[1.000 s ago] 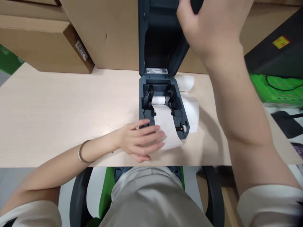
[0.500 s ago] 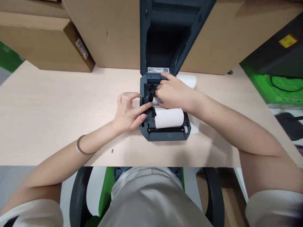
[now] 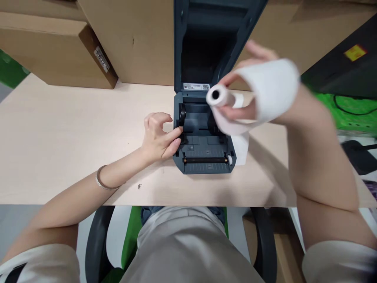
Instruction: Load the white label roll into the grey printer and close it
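Note:
A dark grey label printer (image 3: 206, 169) stands on the table with its lid (image 3: 218, 19) raised. Its bay lies bare, showing a black roll holder (image 3: 182, 114) on the left, another dark one on the right, and a black roller (image 3: 205, 160) along the front. My left hand (image 3: 159, 135) rests at the printer's left edge, index finger reaching inside by the left holder, thumb apart, holding nothing. Above the bay's right side, my right hand (image 3: 240, 112) grips a small white paper roll (image 3: 216, 98). A wide loop of paper hangs loose around its fingers; that hand is blurred.
Cardboard boxes (image 3: 129, 47) stand behind the printer and at the back left. White paper (image 3: 242, 149) lies on the table (image 3: 73, 129) at the printer's right side. A dark box (image 3: 338, 59) with a yellow label is at the far right.
My right hand has lifted the paper roll out of the printer, up and to the right. The left roll holder now sits further left, and my left index finger has shifted slightly left.

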A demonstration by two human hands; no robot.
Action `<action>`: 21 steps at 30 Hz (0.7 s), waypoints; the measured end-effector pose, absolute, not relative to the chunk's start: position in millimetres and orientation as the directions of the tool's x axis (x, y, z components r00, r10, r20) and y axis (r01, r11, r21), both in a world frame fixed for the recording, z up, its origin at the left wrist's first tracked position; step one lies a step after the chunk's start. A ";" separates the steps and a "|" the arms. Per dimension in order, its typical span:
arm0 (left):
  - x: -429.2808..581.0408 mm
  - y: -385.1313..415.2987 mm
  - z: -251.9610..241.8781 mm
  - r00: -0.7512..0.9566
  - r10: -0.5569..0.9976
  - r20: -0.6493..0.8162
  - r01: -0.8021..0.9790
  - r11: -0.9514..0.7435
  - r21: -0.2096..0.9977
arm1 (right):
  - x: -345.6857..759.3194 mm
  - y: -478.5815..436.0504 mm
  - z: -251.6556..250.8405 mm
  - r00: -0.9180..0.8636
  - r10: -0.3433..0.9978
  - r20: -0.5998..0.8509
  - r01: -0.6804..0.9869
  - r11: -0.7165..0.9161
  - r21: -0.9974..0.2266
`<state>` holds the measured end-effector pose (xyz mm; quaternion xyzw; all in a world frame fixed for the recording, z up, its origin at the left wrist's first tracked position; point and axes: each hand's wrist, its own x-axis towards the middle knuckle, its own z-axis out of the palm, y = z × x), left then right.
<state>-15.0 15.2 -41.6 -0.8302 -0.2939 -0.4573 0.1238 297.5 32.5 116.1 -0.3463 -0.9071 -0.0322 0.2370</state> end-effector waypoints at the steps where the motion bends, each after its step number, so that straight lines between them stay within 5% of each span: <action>1: -14.3 15.0 -41.5 0.400 0.363 0.842 0.597 -0.800 0.061 | 314.0 35.7 121.4 -0.610 0.629 0.482 0.680 0.728 -0.090; 6: -8.4 16.6 -35.4 0.391 0.247 0.887 0.538 -0.843 -0.003 | 395.2 79.6 92.3 -0.334 0.824 0.457 0.935 0.351 0.050; 13: -3.6 16.5 -26.1 0.391 0.149 0.908 0.556 -0.824 -0.105 | 410.9 94.0 25.4 -0.332 0.921 0.204 0.943 0.321 0.084; 17: -5.2 16.2 -26.3 0.396 0.157 0.905 0.547 -0.832 -0.095 | 390.3 75.7 47.3 -0.170 0.974 -0.152 0.979 0.184 0.085; 21: -5.9 15.5 -26.4 0.413 0.177 0.893 0.538 -0.839 -0.083 | 374.3 66.7 86.0 -0.107 0.986 -0.125 0.992 0.115 0.060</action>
